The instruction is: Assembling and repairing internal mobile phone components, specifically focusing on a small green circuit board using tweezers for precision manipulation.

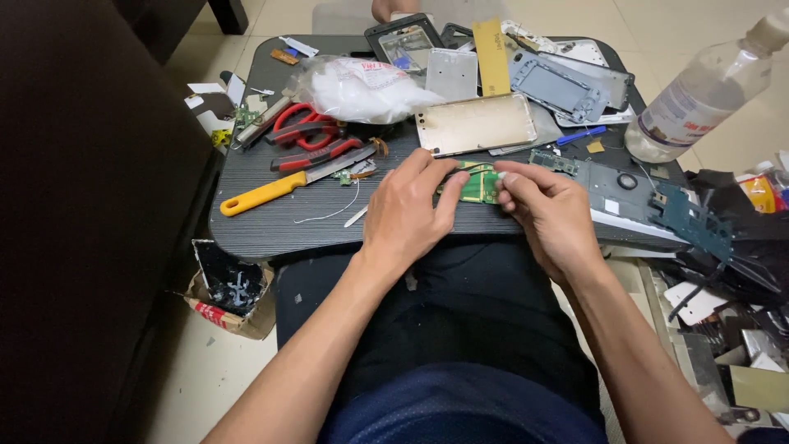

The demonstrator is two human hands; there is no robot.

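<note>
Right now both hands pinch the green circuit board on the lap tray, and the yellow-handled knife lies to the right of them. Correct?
Not quite. The left hand and right hand do pinch the green circuit board, but the yellow-handled knife lies to their left, as the head view shows.

A clear bottle [708, 86] with a white label is seen at the table's [271, 222] right edge; a white bag [362, 89] with a label lies near its far edge.
</note>
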